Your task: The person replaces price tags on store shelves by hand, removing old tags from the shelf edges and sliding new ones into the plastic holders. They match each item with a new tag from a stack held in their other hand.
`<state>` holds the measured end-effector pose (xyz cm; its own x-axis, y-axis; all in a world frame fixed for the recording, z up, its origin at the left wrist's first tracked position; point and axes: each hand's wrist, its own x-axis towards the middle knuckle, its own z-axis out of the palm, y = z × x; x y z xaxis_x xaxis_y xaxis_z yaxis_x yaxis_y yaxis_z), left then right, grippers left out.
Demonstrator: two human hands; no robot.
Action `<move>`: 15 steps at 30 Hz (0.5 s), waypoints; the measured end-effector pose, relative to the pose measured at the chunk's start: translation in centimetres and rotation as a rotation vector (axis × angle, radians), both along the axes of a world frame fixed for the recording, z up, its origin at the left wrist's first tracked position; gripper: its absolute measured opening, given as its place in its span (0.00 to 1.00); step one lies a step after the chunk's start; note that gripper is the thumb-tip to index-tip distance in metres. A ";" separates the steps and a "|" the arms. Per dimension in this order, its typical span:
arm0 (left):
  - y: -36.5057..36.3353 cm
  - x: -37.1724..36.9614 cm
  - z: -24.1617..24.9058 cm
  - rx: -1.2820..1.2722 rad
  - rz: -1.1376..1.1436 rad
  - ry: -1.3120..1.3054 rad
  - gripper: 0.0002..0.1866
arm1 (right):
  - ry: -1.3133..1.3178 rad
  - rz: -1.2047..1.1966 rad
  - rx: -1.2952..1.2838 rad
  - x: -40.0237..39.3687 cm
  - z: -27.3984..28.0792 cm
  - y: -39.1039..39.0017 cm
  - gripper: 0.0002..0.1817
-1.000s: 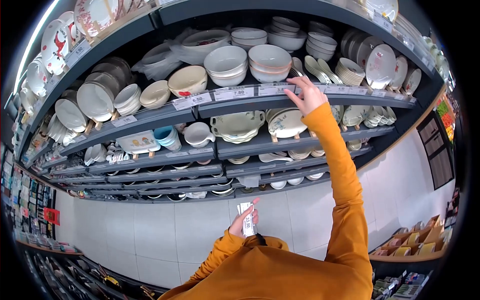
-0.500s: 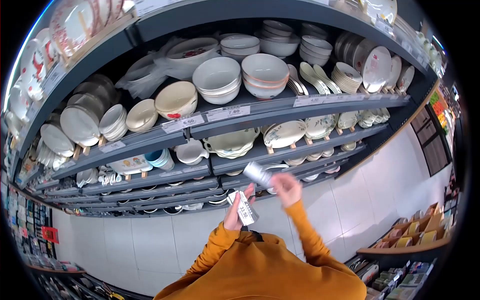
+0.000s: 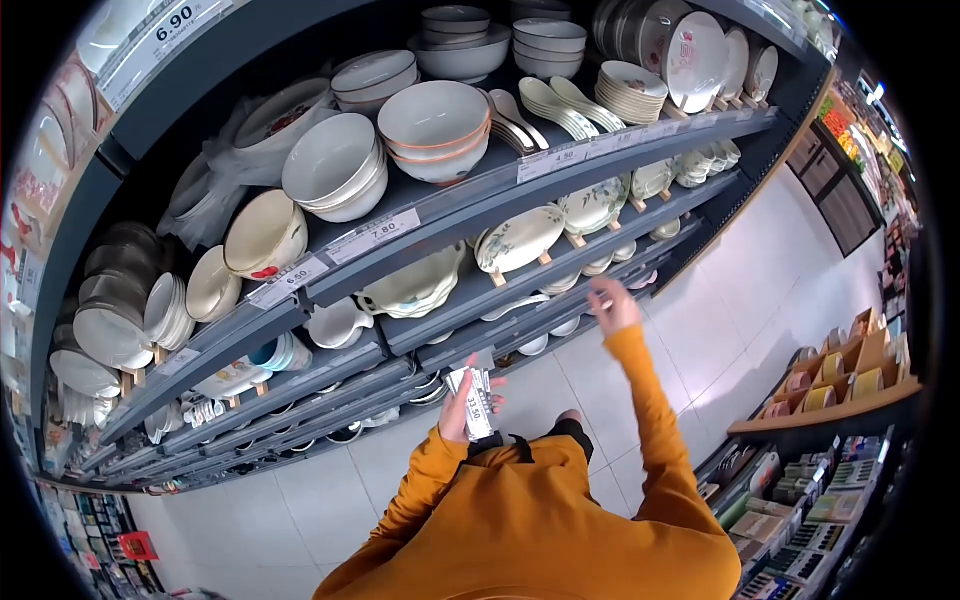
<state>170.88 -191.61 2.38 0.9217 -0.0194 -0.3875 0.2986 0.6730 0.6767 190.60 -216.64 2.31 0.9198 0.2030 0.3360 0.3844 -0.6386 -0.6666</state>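
My left hand (image 3: pixel 458 410) holds a stack of white price labels (image 3: pixel 478 402) in front of my body, the top one printed with 33.50. My right hand (image 3: pixel 613 305) is raised at the lower shelves on the right, its fingers bent and partly blurred; I cannot make out anything in it. Close behind it are small dishes and an oval floral plate (image 3: pixel 522 239). Price labels (image 3: pixel 374 236) line the edge of the shelf that holds white bowls (image 3: pixel 335 167) and orange-rimmed bowls (image 3: pixel 435 130).
White spoons (image 3: pixel 556 108) and upright plates (image 3: pixel 696 62) stand on the upper shelf. At the right is a wooden rack (image 3: pixel 828 400) with tape rolls above packaged goods. A red basket (image 3: pixel 137 545) is at the lower left. Pale floor tiles (image 3: pixel 390 470) lie below.
The view has turned and tilted. My right hand has moved away from my left, out to the right, and the white label it held no longer shows. The labels remain in my left hand.
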 end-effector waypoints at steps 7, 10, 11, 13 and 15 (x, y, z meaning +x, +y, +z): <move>-4.2 1.4 -1.7 0.053 -0.146 0.024 0.24 | -0.121 0.024 -0.199 11.6 -1.8 -3.6 0.16; -8.6 2.6 -1.5 -0.067 -0.014 0.042 0.24 | -0.127 0.127 -0.279 14.7 -2.5 -5.1 0.13; -10.0 3.1 -1.6 -0.067 -0.007 0.038 0.24 | -0.152 0.191 -0.298 15.8 -2.5 -5.6 0.11; -12.6 4.3 -1.8 -0.057 0.002 0.025 0.24 | -0.169 0.316 -0.332 17.6 -1.7 -6.3 0.06; -15.8 5.5 -1.6 -0.035 0.065 0.063 0.25 | -0.162 0.436 -0.309 19.4 -1.0 -7.0 0.05</move>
